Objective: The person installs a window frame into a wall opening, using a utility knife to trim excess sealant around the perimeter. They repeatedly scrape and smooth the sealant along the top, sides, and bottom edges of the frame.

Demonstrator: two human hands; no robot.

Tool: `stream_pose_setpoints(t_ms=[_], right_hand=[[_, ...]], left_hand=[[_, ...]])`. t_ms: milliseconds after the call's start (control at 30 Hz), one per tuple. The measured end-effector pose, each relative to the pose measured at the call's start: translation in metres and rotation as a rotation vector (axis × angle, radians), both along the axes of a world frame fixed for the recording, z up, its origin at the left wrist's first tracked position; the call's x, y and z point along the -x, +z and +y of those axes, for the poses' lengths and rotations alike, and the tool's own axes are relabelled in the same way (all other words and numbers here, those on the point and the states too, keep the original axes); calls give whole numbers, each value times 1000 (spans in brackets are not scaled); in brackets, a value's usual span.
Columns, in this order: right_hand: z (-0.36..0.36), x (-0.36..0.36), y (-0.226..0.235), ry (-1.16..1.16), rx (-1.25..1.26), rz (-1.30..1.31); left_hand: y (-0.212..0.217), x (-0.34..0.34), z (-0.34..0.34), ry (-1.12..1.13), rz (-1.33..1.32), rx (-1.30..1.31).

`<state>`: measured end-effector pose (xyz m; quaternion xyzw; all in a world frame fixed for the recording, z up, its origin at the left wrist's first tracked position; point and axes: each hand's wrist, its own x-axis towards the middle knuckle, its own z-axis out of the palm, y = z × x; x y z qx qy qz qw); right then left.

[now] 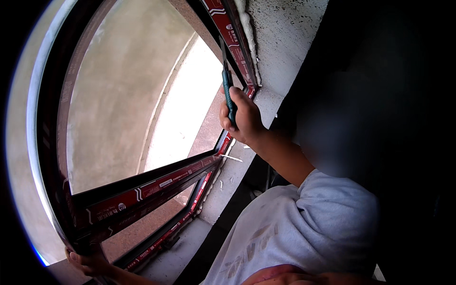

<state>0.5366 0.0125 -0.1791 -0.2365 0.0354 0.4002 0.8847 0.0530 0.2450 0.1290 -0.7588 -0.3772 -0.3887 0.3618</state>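
Window frame (161,185) in red film; the hands well apart, the right hand (244,116) clamped on a green knife (229,92).
The dark frame fills the left half, a pale wall surface (285,42) bordering its right side. A grey shirt (327,204) shows lower right. White foam (244,23) lines the joint between frame and wall. The left hand (90,264) is at the frame's lower left corner, too dim to tell if it grips. The knife's blade points up beside the frame; contact is unclear. A thin white strip (232,158) lies below the right hand.
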Motion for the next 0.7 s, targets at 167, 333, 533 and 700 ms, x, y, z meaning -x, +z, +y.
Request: stream_pose_setpoints(t_ms=[167, 333, 533, 700], right_hand=[[-55, -2, -189, 357, 496, -45], [-93, -94, -373, 330, 1156, -67], [-55, -190, -462, 338, 1516, -144], [-26, -211, -518, 280, 1617, -177]], left_hand=[[1, 14, 5, 236, 390, -470], [-5, -37, -20, 83, 156, -267], [-7, -52, -23, -61, -119, -79], [20, 56, 8, -363, -466, 165]])
